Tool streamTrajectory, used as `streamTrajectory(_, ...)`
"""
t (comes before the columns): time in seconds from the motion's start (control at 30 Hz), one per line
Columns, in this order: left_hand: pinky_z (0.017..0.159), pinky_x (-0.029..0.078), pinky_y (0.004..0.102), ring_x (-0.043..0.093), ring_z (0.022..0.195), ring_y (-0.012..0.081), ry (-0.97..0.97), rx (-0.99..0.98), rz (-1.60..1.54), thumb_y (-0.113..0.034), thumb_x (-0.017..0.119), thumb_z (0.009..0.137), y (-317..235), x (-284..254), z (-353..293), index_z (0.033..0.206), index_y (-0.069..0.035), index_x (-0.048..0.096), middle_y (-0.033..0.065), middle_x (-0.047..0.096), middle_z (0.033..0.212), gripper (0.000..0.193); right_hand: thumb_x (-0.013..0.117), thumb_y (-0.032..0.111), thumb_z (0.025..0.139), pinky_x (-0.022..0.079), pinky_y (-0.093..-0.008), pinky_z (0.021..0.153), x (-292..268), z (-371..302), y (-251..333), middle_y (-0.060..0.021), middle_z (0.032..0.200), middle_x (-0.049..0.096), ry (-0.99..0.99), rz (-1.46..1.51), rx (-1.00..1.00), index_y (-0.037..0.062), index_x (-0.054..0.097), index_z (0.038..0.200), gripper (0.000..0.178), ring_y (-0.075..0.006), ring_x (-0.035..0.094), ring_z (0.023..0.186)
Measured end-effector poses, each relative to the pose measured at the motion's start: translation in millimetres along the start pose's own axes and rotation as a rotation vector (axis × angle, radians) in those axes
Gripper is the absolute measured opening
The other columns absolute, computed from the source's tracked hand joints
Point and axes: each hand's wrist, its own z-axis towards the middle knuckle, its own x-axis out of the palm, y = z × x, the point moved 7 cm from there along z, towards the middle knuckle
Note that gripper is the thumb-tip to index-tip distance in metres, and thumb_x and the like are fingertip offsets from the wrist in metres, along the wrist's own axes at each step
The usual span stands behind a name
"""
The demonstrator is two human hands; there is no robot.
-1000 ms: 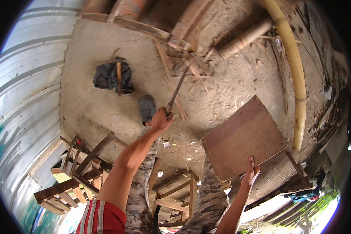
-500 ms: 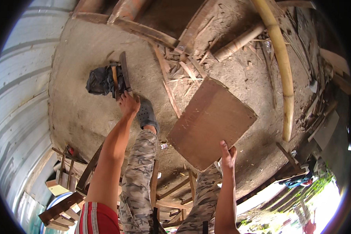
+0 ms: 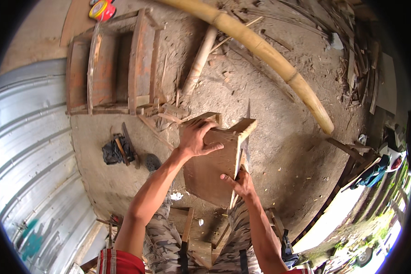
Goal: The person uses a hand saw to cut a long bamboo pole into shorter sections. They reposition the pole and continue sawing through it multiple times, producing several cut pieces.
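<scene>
A brown wooden panel [image 3: 208, 176] with boards along its far side stands tilted in front of my legs. My left hand [image 3: 201, 138] lies over its upper edge, fingers bent over the far side and thumb on the face. At the right edge my right hand [image 3: 242, 182] is closed, its thumb on the face and its fingers partly hidden behind. On the ground at left, a hammer [image 3: 121, 150] rests on a black plastic bag [image 3: 110, 153] beside a dark, long blade-like tool [image 3: 127, 137]. Both hands are away from these.
A wooden shelf-like frame [image 3: 133, 64] lies at the far left near a corrugated metal wall [image 3: 32, 141]. A long bamboo pole [image 3: 260, 45] crosses the far ground, with a shorter pole [image 3: 200, 61] near it. Wood scraps [image 3: 360, 68] are piled at right.
My left hand has left the tools on the ground and come onto the panel's upper edge. The panel has been turned more upright, showing its boards. The view has swung to the right.
</scene>
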Motion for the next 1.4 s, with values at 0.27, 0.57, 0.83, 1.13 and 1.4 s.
streamTrajectory(0.27,0.061,0.052,0.0441,0.061,0.063,0.0247,0.377,-0.383,0.015,-0.078,0.067,0.078,46,52,48,0.087,-0.008,0.063,0.0085,0.061,0.071,0.070,0.074,0.075,0.071,0.046,-0.0442,0.055,-85,62,11,-0.0111,0.061,0.053,-0.163,-0.241,-0.458,-0.0011,0.058,0.065,0.078,-0.0270,0.053,0.057)
streamTrajectory(0.57,0.053,0.047,0.0406,0.063,0.058,0.0251,0.124,-0.528,-0.339,-0.050,0.067,0.092,70,73,20,0.089,-0.004,0.063,0.0116,0.066,0.067,0.047,0.081,0.075,0.059,0.053,-0.0427,0.083,-115,143,-16,-0.0147,0.089,0.069,0.008,-0.570,0.017,0.0072,0.076,0.085,0.073,-0.0290,0.065,0.096)
streamTrajectory(0.83,0.064,0.042,0.0377,0.052,0.067,0.0203,0.052,-0.864,-0.543,-0.048,0.058,0.099,144,104,-30,0.088,-0.002,0.057,0.0107,0.056,0.071,0.048,0.081,0.065,0.070,0.054,-0.0409,0.078,-93,184,4,-0.0090,0.087,0.068,-0.060,-0.611,0.102,0.0102,0.076,0.079,0.056,-0.0284,0.067,0.087)
streamTrajectory(1.13,0.084,0.046,0.0442,0.060,0.093,0.0399,0.181,-0.985,-0.288,-0.053,0.039,0.105,216,136,-118,0.106,0.001,0.059,0.0246,0.063,0.095,0.058,0.083,0.036,0.079,0.051,-0.0437,0.059,-62,173,-13,-0.0121,0.070,0.059,-0.300,-0.444,-0.120,0.0069,0.067,0.070,0.034,-0.0319,0.062,0.066)
streamTrajectory(1.4,0.105,0.040,0.0485,0.051,0.126,0.0441,0.137,-0.991,0.191,-0.052,0.053,0.099,180,111,-110,0.137,0.001,0.049,0.0281,0.055,0.134,0.065,0.077,0.037,0.088,0.046,-0.0435,0.056,-148,154,50,-0.0179,0.069,0.061,0.077,-0.104,-0.004,-0.0015,0.065,0.078,0.041,-0.0340,0.058,0.058)
